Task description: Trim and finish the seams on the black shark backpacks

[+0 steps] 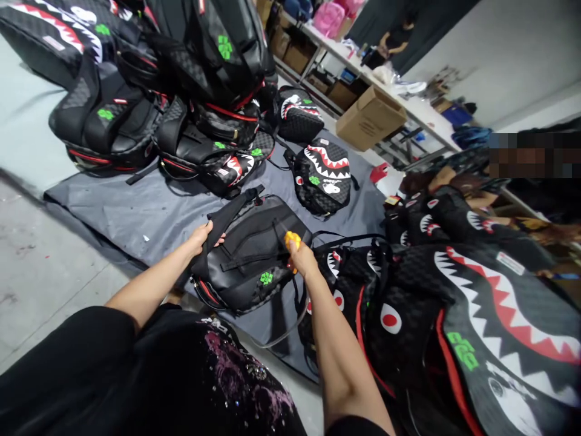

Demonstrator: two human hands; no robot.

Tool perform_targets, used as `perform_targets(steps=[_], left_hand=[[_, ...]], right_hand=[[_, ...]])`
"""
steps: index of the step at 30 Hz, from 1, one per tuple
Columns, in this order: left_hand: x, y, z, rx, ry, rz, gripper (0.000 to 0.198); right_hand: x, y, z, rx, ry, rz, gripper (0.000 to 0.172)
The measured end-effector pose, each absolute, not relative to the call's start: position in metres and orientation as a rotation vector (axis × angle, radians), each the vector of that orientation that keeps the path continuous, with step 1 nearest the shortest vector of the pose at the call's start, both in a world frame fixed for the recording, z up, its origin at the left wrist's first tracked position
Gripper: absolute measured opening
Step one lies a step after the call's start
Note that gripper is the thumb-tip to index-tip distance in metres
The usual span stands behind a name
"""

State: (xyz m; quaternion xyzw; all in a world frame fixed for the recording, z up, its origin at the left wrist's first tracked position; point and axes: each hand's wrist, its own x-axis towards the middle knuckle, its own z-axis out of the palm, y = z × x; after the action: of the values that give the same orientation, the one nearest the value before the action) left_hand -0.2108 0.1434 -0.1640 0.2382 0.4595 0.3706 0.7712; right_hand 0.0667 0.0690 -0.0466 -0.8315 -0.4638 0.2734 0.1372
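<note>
A black backpack (254, 254) lies back-side up on a grey sheet (136, 212), with a green tag on its lower panel. My left hand (202, 237) is closed round its shoulder strap (231, 215) at the bag's left edge. My right hand (300, 257) is closed on a small orange tool (293, 241), held over the bag's right side near a thin black strap.
Piles of shark-mouth backpacks (476, 315) lie to my right, and more (181, 79) are stacked at the far left. One stands upright (324, 175) beyond the bag. A cardboard box (370, 118) and a long white table (408, 103) are behind. Bare concrete floor (40, 266) is left.
</note>
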Motion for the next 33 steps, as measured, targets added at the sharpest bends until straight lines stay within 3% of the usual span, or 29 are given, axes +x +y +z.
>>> perform_targets(steps=[4,8,11,15,18,22,26,29,33], left_hand=[[-0.216,0.155,-0.178,0.444,0.938,0.735,0.041],[-0.214,0.156,-0.184,0.430,0.906,0.717,0.037],[-0.214,0.157,-0.187,0.416,0.895,0.698,0.036],[-0.216,0.160,-0.188,0.390,0.857,0.660,0.036],[-0.218,0.163,-0.188,0.361,0.862,0.603,0.038],[-0.217,0.167,-0.191,0.370,0.886,0.546,0.041],[-0.209,0.163,-0.193,0.496,0.956,0.544,0.043],[-0.195,0.152,-0.190,0.775,1.011,0.665,0.054],[-0.174,0.132,-0.182,1.431,1.019,0.814,0.049]], right_hand=[[0.050,0.055,-0.050,-2.365,-1.562,1.224,0.037],[0.052,0.040,-0.042,-2.536,-1.622,1.113,0.036],[0.053,0.038,-0.035,-2.441,-1.680,1.540,0.035],[0.051,0.048,-0.021,-2.463,-1.596,1.268,0.033],[0.042,0.063,-0.014,-2.198,-1.661,1.566,0.037],[0.026,0.085,-0.011,-2.360,-1.670,1.116,0.029],[0.023,0.087,0.002,-2.294,-1.752,1.412,0.030],[0.032,0.073,0.021,-2.395,-1.717,1.121,0.028],[0.055,0.048,0.037,-2.329,-1.702,1.336,0.037]])
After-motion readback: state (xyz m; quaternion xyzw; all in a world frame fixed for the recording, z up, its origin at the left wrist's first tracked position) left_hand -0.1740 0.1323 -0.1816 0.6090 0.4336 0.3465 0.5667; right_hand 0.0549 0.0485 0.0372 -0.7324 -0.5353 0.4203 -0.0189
